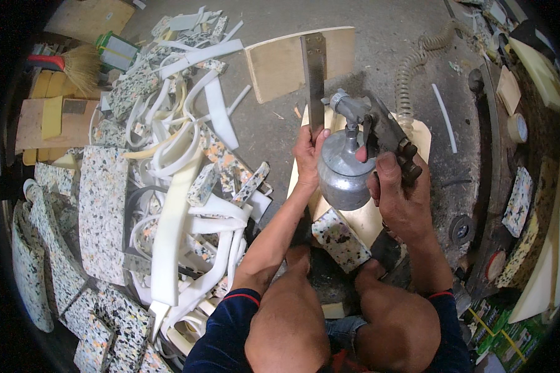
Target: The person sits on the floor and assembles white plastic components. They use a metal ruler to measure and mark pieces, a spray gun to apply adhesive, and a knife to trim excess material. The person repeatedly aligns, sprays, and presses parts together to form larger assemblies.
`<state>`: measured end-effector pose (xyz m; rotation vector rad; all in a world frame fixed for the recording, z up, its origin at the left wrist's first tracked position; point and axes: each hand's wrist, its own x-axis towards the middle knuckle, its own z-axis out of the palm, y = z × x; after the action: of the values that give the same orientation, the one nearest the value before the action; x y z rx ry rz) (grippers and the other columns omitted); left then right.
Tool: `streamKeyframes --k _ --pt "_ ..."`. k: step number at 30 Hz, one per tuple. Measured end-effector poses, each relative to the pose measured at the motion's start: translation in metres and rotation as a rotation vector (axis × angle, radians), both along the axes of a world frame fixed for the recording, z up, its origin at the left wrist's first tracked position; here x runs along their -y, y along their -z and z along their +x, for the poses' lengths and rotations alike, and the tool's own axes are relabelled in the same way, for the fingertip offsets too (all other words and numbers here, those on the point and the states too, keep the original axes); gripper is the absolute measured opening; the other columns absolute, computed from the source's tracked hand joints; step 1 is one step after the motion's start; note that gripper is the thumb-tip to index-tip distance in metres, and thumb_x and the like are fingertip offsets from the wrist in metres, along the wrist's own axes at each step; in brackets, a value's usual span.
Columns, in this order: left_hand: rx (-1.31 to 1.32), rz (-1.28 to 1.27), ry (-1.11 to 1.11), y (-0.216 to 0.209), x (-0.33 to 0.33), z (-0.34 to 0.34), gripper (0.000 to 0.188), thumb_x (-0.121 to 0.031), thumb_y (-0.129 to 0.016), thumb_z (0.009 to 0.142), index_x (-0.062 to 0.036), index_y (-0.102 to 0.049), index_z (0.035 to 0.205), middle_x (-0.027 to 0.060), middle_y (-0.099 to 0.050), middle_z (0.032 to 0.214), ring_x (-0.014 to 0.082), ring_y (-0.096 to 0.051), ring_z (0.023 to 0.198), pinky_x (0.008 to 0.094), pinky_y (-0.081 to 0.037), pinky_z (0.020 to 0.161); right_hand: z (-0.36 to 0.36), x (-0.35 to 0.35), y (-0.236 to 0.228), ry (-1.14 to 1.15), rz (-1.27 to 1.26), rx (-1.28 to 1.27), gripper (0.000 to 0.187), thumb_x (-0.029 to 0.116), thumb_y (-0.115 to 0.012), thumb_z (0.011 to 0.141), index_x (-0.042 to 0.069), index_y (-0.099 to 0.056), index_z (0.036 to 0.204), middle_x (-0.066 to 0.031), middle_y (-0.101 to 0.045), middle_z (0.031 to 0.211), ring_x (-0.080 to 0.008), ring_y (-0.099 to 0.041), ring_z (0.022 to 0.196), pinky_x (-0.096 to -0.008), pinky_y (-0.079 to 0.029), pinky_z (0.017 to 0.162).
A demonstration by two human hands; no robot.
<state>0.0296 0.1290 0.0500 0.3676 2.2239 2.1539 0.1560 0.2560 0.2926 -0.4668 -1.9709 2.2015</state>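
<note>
A: Where do we find the spray gun (386, 127)?

B: Just right of centre in the frame. We see the right hand (407, 193) closed around its handle, one fingertip by the trigger, and a round metal cup (347, 186) hanging under the gun's head.

A: And the left hand (307, 158)?

B: At the centre — its fingers are wrapped around the lower part of a flat metal bar (315, 81), the thumb pointing up along the right side. We cannot tell whether that thumb touches the cup.

A: What do we make out behind the bar?

B: A plywood panel (274, 68), at upper centre. The bar crosses its face, and we notice small round marks near the bar's top end.

A: What about lower down?

B: Below the cup we have a cream-coloured panel (379, 222), with a speckled foam block (341, 241) overlapping its lower part.

A: And around the edges?

B: White foam strips (214, 112) and speckled foam pieces (102, 217) heap up across the left side. We spot a broom (81, 65) at upper left, a coiled hose (410, 71) at upper right and a roll of tape (517, 129) — that one near the right edge.
</note>
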Motion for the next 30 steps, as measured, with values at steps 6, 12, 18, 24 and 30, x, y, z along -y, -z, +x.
streamKeyframes --k 6,12,18,24,30 --pt "0.129 -0.014 0.052 -0.01 -0.001 0.003 0.014 -0.004 -0.064 0.097 -0.0085 -0.051 0.093 -0.0038 -0.061 0.092 0.0053 -0.053 0.084 0.0235 -0.047 0.072 0.002 0.001 -0.004 -0.023 0.05 0.03 0.056 0.041 -0.065 0.101 -0.005 -0.053 0.13 -0.0065 -0.066 0.1 -0.0114 -0.06 0.093 -0.0274 -0.049 0.082" --pt "0.151 0.144 0.059 -0.025 -0.009 0.015 0.008 -0.009 -0.063 0.099 -0.0075 -0.058 0.104 -0.0038 -0.06 0.096 0.0058 -0.053 0.084 0.023 -0.047 0.073 0.01 -0.005 0.001 -0.118 0.015 -0.015 0.053 0.038 -0.066 0.1 -0.005 -0.054 0.129 -0.0046 -0.065 0.096 -0.0095 -0.059 0.089 -0.0254 -0.048 0.079" --pt "0.117 0.092 0.045 -0.009 -0.003 0.006 0.012 -0.015 -0.066 0.098 -0.0069 -0.06 0.106 -0.0013 -0.062 0.087 0.0077 -0.056 0.076 0.0259 -0.05 0.067 0.036 -0.021 0.012 -0.001 -0.046 -0.005 0.044 0.038 -0.061 0.103 -0.001 -0.061 0.124 0.0013 -0.062 0.075 -0.0065 -0.054 0.065 -0.0238 -0.045 0.06" --pt "0.302 -0.282 0.078 -0.006 0.025 0.011 0.038 -0.032 -0.079 0.09 -0.0002 -0.063 0.101 0.0022 -0.06 0.071 0.0099 -0.054 0.056 0.0284 -0.046 0.05 0.107 -0.059 0.032 0.381 -0.012 0.074 0.044 0.036 -0.045 0.109 -0.001 -0.065 0.122 -0.0098 -0.072 0.095 -0.0118 -0.055 0.067 -0.0264 -0.046 0.059" --pt "0.342 -0.59 0.247 0.016 0.04 0.009 0.037 -0.033 -0.079 0.089 -0.0004 -0.067 0.1 0.0035 -0.062 0.069 0.0096 -0.052 0.051 0.0296 -0.044 0.049 0.149 -0.124 0.109 0.66 0.294 0.022 0.036 0.028 -0.05 0.106 0.002 -0.067 0.125 -0.0017 -0.065 0.075 -0.0114 -0.058 0.071 -0.0285 -0.046 0.066"
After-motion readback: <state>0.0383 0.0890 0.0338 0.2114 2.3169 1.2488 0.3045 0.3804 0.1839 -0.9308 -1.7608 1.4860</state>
